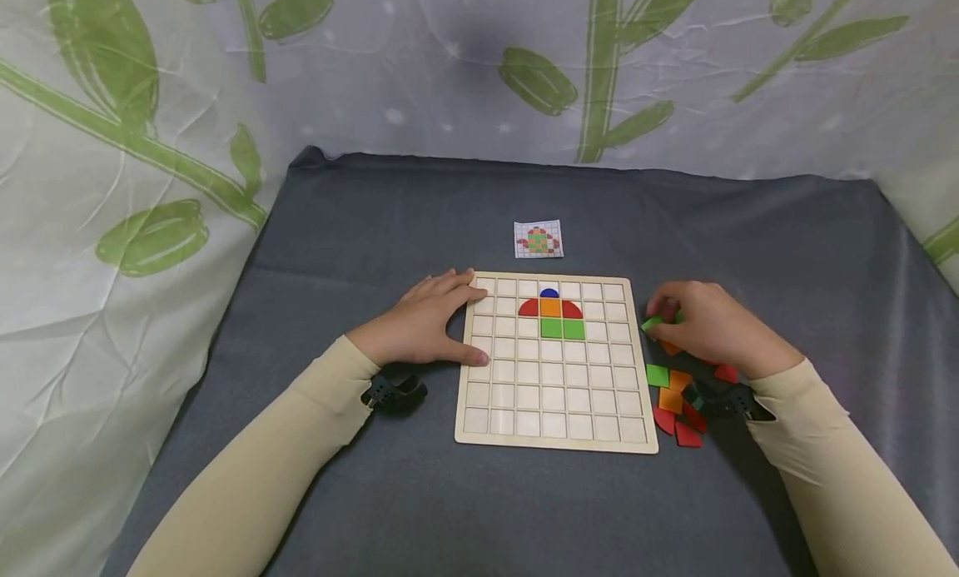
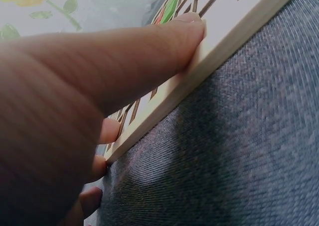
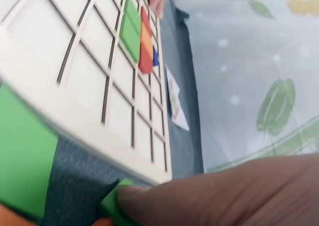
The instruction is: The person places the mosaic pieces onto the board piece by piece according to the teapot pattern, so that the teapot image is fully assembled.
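Observation:
A wooden grid board [image 1: 556,446] lies flat on the grey cloth. Set in its upper cells are a blue rounded piece [image 1: 549,293], an orange square [image 1: 550,307], two red quarter-round pieces [image 1: 529,308] and two green squares [image 1: 563,329]. My left hand [image 1: 423,320] rests on the board's left edge, thumb and fingers spread; its thumb [image 2: 164,47] lies on the rim in the left wrist view. Just off the right edge, my right hand [image 1: 700,323] pinches a green tile [image 3: 115,202], its fingers curled and partly hidden.
Below the right hand, loose tiles lie beside the board: a green square [image 1: 657,375], orange squares [image 1: 671,400] and several red pieces [image 1: 688,435]. A small pattern card [image 1: 538,240] lies beyond the board. A leaf-printed curtain [image 1: 449,77] hangs behind the table.

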The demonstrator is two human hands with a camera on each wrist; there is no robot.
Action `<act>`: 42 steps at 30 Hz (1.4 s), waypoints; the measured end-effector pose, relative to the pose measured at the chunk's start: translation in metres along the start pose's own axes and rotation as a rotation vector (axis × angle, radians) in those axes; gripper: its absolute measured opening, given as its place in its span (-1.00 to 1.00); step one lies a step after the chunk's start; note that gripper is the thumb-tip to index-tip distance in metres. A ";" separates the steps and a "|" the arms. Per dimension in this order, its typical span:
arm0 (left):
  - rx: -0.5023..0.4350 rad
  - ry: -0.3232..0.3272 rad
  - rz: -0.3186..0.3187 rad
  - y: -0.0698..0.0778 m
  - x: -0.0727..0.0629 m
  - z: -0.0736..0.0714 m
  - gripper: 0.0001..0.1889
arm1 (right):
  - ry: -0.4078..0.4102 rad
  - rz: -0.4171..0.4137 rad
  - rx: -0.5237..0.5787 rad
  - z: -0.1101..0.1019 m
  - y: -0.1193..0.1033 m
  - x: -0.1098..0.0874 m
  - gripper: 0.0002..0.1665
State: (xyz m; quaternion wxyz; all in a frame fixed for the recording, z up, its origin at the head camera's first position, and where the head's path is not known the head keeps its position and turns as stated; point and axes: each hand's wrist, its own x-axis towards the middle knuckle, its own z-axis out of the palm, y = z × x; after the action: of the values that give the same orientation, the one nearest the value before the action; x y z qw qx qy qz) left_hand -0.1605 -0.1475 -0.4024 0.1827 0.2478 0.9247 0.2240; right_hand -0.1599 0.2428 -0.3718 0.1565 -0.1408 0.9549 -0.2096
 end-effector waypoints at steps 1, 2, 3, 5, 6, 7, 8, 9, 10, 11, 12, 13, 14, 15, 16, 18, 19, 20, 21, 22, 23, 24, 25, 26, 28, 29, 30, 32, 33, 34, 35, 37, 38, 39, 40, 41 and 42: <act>-0.002 -0.001 -0.001 0.000 0.000 0.000 0.06 | 0.000 -0.017 0.004 0.000 -0.001 0.000 -0.81; -0.003 -0.001 -0.001 0.000 0.000 0.000 0.06 | 0.001 -0.037 0.008 0.001 -0.003 0.000 -0.83; -0.002 0.000 -0.002 0.000 0.000 0.000 0.06 | 0.002 -0.053 0.012 0.001 -0.005 -0.001 -0.85; -0.001 0.001 -0.003 -0.001 0.000 0.000 0.05 | 0.009 -0.077 0.020 0.002 -0.009 -0.001 -0.88; 0.001 0.002 -0.002 -0.001 0.000 0.000 0.05 | 0.019 -0.087 0.017 0.002 -0.011 -0.001 -0.88; 0.002 0.003 -0.002 -0.001 0.001 0.000 0.06 | 0.029 -0.094 0.015 0.002 -0.013 -0.001 -0.88; 0.003 0.003 0.000 -0.001 0.001 0.000 0.06 | 0.041 -0.101 0.011 0.002 -0.015 -0.001 -0.88; 0.005 0.004 0.001 -0.002 0.001 0.000 0.06 | 0.054 -0.106 0.009 0.001 -0.017 -0.001 -0.88; 0.004 0.003 0.001 -0.002 0.002 0.001 0.07 | 0.067 -0.109 0.008 0.001 -0.019 -0.002 -0.88; 0.004 0.002 0.001 -0.002 0.002 0.001 0.07 | 0.083 -0.115 0.002 0.001 -0.021 -0.002 -0.88; 0.004 0.001 0.001 -0.002 0.003 0.001 0.07 | 0.097 -0.119 0.002 0.000 -0.024 -0.002 -0.88; 0.004 0.000 0.000 -0.002 0.003 0.002 0.07 | 0.108 -0.119 0.007 0.000 -0.027 -0.002 -0.89; 0.003 -0.001 0.000 -0.002 0.003 0.002 0.07 | 0.118 -0.118 0.012 0.001 -0.031 -0.001 -0.89; 0.003 -0.001 0.000 -0.002 0.003 0.001 0.07 | 0.128 -0.117 0.018 0.001 -0.034 -0.001 -0.89; 0.001 -0.001 0.001 -0.002 0.003 0.001 0.07 | 0.138 -0.118 0.022 0.002 -0.038 0.000 -0.91; 0.001 -0.001 0.002 -0.002 0.003 0.001 0.06 | 0.153 -0.133 0.030 0.006 -0.045 0.003 -0.93; 0.002 0.000 0.001 -0.002 0.003 0.001 0.07 | 0.158 -0.142 0.035 0.008 -0.049 0.005 -0.94; 0.002 0.000 0.001 -0.002 0.003 0.001 0.07 | 0.163 -0.156 0.040 0.010 -0.052 0.007 -0.94; 0.002 0.002 0.000 -0.002 0.003 0.001 0.07 | 0.167 -0.171 0.044 0.013 -0.056 0.010 -0.94; 0.002 0.002 -0.002 -0.002 0.003 0.001 0.07 | 0.172 -0.188 0.044 0.015 -0.059 0.012 -0.94; 0.001 0.002 -0.003 -0.002 0.003 0.001 0.07 | 0.175 -0.199 0.048 0.018 -0.063 0.015 -0.94; 0.000 0.002 -0.004 -0.003 0.003 0.002 0.07 | 0.178 -0.207 0.052 0.020 -0.067 0.017 -0.94; -0.001 0.001 -0.003 -0.002 0.003 0.002 0.07 | 0.179 -0.214 0.055 0.023 -0.071 0.019 -0.93; -0.001 0.001 -0.002 -0.002 0.003 0.002 0.07 | 0.177 -0.219 0.060 0.025 -0.075 0.021 -0.93; -0.002 -0.001 0.002 -0.002 0.003 0.002 0.06 | 0.174 -0.232 0.070 0.029 -0.081 0.025 -0.92; 0.000 -0.002 0.004 -0.002 0.004 0.003 0.06 | 0.173 -0.240 0.074 0.031 -0.084 0.028 -0.92; -0.001 -0.002 0.007 -0.002 0.004 0.003 0.06 | 0.169 -0.252 0.078 0.033 -0.087 0.029 -0.91; 0.000 0.001 0.016 -0.001 0.006 0.004 0.05 | 0.160 -0.278 0.083 0.036 -0.090 0.033 -0.89; -0.001 0.004 0.021 0.000 0.007 0.004 0.05 | 0.159 -0.293 0.082 0.037 -0.092 0.034 -0.89; -0.002 0.006 0.025 0.000 0.008 0.004 0.05 | 0.159 -0.305 0.081 0.039 -0.093 0.035 -0.88; -0.003 0.009 0.030 0.001 0.009 0.004 0.05 | 0.161 -0.317 0.076 0.041 -0.093 0.036 -0.87; -0.005 0.008 0.034 0.002 0.009 0.005 0.04 | 0.158 -0.335 0.081 0.045 -0.095 0.037 -0.86; -0.005 0.006 0.034 0.002 0.008 0.005 0.04 | 0.157 -0.344 0.079 0.048 -0.095 0.037 -0.87; -0.004 0.002 0.032 0.002 0.007 0.005 0.05 | 0.155 -0.352 0.078 0.051 -0.096 0.037 -0.87; -0.002 -0.001 0.029 0.002 0.006 0.005 0.05 | 0.153 -0.360 0.079 0.054 -0.096 0.037 -0.88; 0.000 -0.004 0.028 0.001 0.004 0.006 0.05 | 0.152 -0.369 0.076 0.056 -0.097 0.037 -0.88; 0.001 -0.007 0.026 0.001 0.003 0.006 0.05 | 0.149 -0.376 0.077 0.059 -0.097 0.037 -0.89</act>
State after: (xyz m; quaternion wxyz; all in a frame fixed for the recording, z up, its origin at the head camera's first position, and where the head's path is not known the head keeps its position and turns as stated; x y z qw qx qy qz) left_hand -0.1601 -0.1433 -0.4076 0.1830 0.2604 0.9209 0.2252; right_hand -0.1529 0.1243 -0.3882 0.0487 -0.2947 0.9120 -0.2813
